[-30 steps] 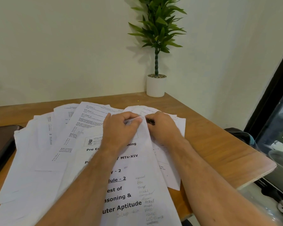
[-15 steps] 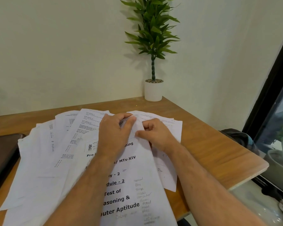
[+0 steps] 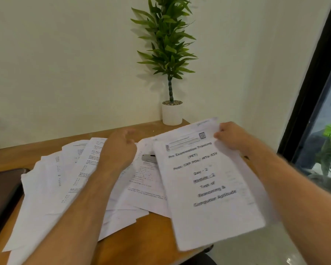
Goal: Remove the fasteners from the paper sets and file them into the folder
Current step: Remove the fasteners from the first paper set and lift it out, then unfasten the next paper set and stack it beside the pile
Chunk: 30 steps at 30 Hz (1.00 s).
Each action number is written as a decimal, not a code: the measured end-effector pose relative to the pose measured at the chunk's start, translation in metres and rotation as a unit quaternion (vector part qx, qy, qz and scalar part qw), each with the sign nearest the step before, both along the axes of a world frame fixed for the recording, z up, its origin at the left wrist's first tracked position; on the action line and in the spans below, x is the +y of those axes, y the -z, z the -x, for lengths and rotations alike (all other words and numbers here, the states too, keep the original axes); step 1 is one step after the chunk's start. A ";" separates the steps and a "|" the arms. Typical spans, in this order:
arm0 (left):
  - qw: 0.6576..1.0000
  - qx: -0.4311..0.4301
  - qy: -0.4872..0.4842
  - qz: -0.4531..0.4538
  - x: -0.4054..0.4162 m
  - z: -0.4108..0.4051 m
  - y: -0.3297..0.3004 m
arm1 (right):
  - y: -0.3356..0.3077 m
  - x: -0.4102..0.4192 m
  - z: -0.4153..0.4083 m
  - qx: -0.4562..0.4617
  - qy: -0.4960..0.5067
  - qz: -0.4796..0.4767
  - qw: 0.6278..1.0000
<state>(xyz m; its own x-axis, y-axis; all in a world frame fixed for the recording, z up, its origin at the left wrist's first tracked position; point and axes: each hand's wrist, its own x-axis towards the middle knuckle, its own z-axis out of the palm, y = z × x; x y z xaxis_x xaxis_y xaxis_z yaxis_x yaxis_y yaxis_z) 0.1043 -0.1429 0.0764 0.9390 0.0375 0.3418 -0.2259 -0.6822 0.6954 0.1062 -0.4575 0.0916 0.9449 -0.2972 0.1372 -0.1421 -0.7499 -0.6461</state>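
On the right side of the wooden desk [image 3: 155, 243], the right hand [image 3: 232, 137] grips the upper right corner of the printed paper set [image 3: 206, 184], whose cover reads "Pre Examination Training". Half a second earlier this set lay on the pile with both hands pinching its top edge; it is now lifted clear, tilted, and shifted to the right, with its lower part hanging past the desk edge. The left hand [image 3: 120, 150] has released the set and rests palm down on the spread sheets [image 3: 65, 188], fingers loosely extended; motion blur hides whether it holds anything.

A small grey and black fastener [image 3: 149, 158] lies on the spread sheets, just beside the left edge of the lifted set and near the left hand. It was not visible on the sheets in the earlier frames.

The spread sheets remain fanned across the desk, overlapping one another. A dark folder [image 3: 2, 192] lies at the left edge of the desk, partly under the sheets. A potted plant [image 3: 172, 111] stands at the far corner against the wall.

The view has shifted to the right since the earlier frames.
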 end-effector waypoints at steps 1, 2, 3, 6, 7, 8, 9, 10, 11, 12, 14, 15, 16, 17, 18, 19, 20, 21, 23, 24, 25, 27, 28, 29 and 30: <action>0.999 0.022 0.000 -0.024 -0.001 -0.003 0.008 | -0.002 -0.011 -0.002 0.005 0.013 0.019 1.000; 0.998 0.043 0.000 -0.045 -0.002 -0.005 0.019 | -0.001 -0.020 -0.006 0.017 0.025 0.036 0.999; 0.996 0.060 -0.002 -0.061 -0.003 -0.007 0.030 | 0.003 -0.027 -0.008 0.036 0.032 0.061 0.997; 0.990 0.097 -0.018 -0.104 -0.004 -0.005 0.059 | 0.028 -0.037 -0.015 0.082 0.035 0.126 0.988; 0.986 0.104 -0.021 -0.128 -0.003 -0.006 0.065 | 0.035 -0.036 -0.015 0.085 0.034 0.134 0.987; 0.983 0.107 -0.023 -0.149 -0.002 -0.008 0.069 | 0.042 -0.034 -0.016 0.086 0.034 0.137 0.986; 0.980 0.106 -0.022 -0.169 -0.001 -0.010 0.070 | 0.047 -0.031 -0.016 0.088 0.036 0.140 0.986; 0.976 0.105 -0.016 -0.192 0.001 -0.013 0.072 | 0.051 -0.029 -0.018 0.084 0.039 0.142 0.986; 0.970 0.109 -0.008 -0.219 0.002 -0.014 0.073 | 0.055 -0.027 -0.019 0.082 0.045 0.149 0.984; 0.962 0.122 0.000 -0.245 0.002 -0.015 0.075 | 0.058 -0.026 -0.021 0.077 0.049 0.156 0.983; 0.949 0.149 0.009 -0.279 0.004 -0.015 0.076 | 0.062 -0.024 -0.023 0.069 0.054 0.169 0.982; 0.944 0.156 0.010 -0.289 0.004 -0.015 0.076 | 0.063 -0.023 -0.023 0.071 0.058 0.172 0.981; 0.941 0.161 0.008 -0.297 0.004 -0.014 0.075 | 0.063 -0.021 -0.023 0.074 0.063 0.172 0.980; 0.939 0.168 0.005 -0.301 0.004 -0.013 0.074 | 0.062 -0.018 -0.021 0.078 0.069 0.173 0.979; 0.937 0.174 0.000 -0.304 0.004 -0.011 0.073 | 0.061 -0.016 -0.019 0.081 0.073 0.174 0.979; 0.936 0.176 -0.008 -0.306 0.004 -0.010 0.072 | 0.059 -0.012 -0.017 0.085 0.076 0.176 0.978; 0.934 0.175 -0.019 -0.312 0.004 -0.009 0.072 | 0.058 -0.010 -0.016 0.088 0.079 0.180 0.977; 0.931 0.173 -0.031 -0.320 0.004 -0.007 0.071 | 0.057 -0.007 -0.015 0.093 0.083 0.188 0.974; 0.928 0.170 -0.048 -0.327 0.005 -0.005 0.069 | 0.051 0.003 -0.011 0.088 0.089 0.239 0.963; 0.928 0.170 -0.052 -0.327 0.006 -0.003 0.067 | 0.048 0.011 -0.010 0.065 0.084 0.269 0.957; 0.929 0.171 -0.053 -0.325 0.007 -0.001 0.065 | 0.046 0.019 -0.010 0.029 0.064 0.281 0.957; 0.929 0.166 -0.060 -0.325 0.006 0.002 0.059 | 0.041 0.045 -0.014 -0.036 -0.031 0.235 0.971; 0.928 0.164 -0.066 -0.328 0.005 0.002 0.057 | 0.037 0.061 -0.016 -0.047 -0.091 0.207 0.973; 0.927 0.164 -0.074 -0.330 0.004 0.003 0.054 | 0.034 0.081 -0.016 -0.046 -0.151 0.199 0.967; 0.925 0.162 -0.082 -0.332 0.002 0.003 0.053 | 0.032 0.101 -0.015 -0.044 -0.205 0.212 0.955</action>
<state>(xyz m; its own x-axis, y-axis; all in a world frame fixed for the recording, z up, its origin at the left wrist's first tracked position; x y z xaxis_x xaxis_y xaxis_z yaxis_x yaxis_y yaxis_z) 0.1016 -0.1408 0.0234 0.9967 0.0704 0.0414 0.0649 -0.9903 0.1228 0.1217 -0.3567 0.0591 0.9493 0.1944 0.2470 0.2599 -0.9275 -0.2686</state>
